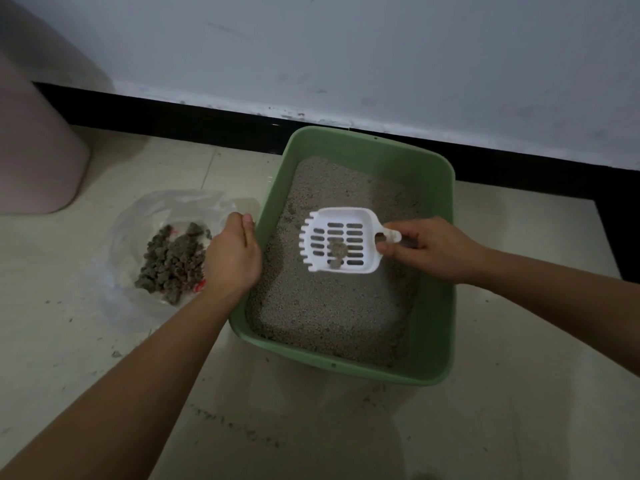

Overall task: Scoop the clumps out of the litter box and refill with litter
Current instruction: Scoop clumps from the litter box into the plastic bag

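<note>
A pale tiled floor carries a green litter box, set close to the black baseboard at the foot of the wall. Just left of the box lies a clear plastic bag, spread flat and holding a heap of grey clumps. A pink bin stands at far left. Loose dark grains dot the tiles in the foreground.
</note>
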